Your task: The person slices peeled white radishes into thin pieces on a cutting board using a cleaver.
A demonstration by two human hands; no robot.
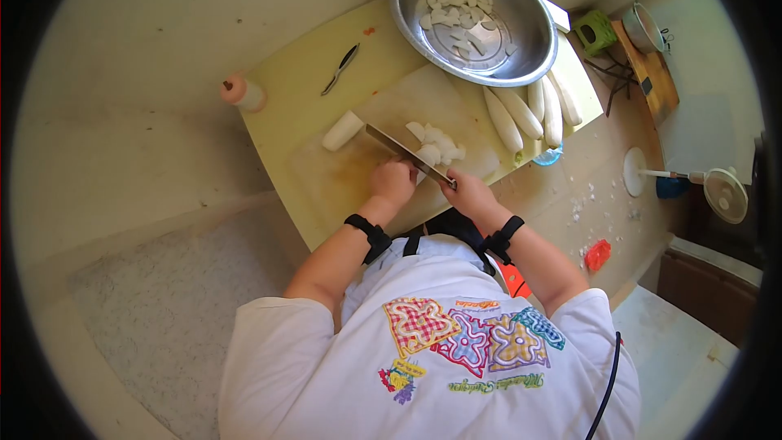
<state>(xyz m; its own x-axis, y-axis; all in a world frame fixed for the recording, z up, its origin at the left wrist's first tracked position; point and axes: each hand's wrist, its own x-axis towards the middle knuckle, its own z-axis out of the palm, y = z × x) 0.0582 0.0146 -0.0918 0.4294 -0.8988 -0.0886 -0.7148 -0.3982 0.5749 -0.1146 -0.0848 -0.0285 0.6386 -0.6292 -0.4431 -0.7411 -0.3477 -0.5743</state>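
Observation:
My right hand [470,194] is closed around the handle of a kitchen knife [399,149], whose broad blade slants across the cutting board [318,183]. Just left of the blade, my left hand [393,182] has its fingers curled on a piece of white radish [420,177], mostly hidden by the hand and knife. Beyond the blade lies a small heap of cut radish slices [436,145]. A thick radish chunk [343,130] rests on the board near the knife's tip.
A large metal basin [533,53] at the table's far end holds radish slices [460,16]. Several whole peeled radishes [517,112] lie beside it. A slim black-and-silver tool [340,69] and a pink-topped bottle [243,92] are to the left. A fan [725,195] stands right.

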